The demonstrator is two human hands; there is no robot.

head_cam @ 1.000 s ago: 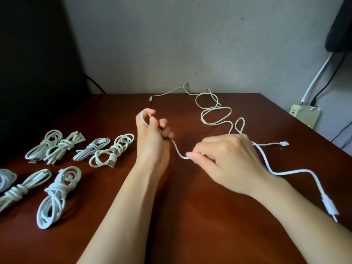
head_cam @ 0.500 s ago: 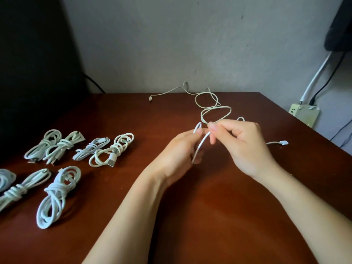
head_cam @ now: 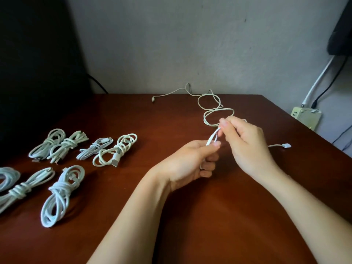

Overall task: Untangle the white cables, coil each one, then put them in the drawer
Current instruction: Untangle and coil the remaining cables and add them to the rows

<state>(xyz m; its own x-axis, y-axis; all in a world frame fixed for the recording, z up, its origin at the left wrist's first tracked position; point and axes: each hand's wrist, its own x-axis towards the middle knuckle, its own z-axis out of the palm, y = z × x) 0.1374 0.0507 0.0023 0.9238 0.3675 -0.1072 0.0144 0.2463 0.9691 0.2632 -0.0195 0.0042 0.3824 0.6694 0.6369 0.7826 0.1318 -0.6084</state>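
Note:
A long white cable (head_cam: 218, 111) lies in loose loops on the brown table (head_cam: 171, 216), running from a plug (head_cam: 153, 100) near the wall toward my hands. My left hand (head_cam: 192, 164) grips a folded loop of this cable, fingers curled round it. My right hand (head_cam: 247, 147) pinches the same cable just above the left hand, between thumb and fingertips. Another white plug end (head_cam: 285, 145) lies on the table to the right of my right hand. Several coiled white cables (head_cam: 114, 149) lie at the left. No drawer is in view.
A dark object (head_cam: 38, 73) stands at the back left, by the table's left side. Off the table's right edge, a pale power strip (head_cam: 306, 117) sits with cords going up the wall. A grey wall (head_cam: 171, 44) closes the far edge.
My hands came together over the table's middle right. The right hand brought the cable up to the left hand, which now holds a folded loop. The length trailing at the right is gone from view.

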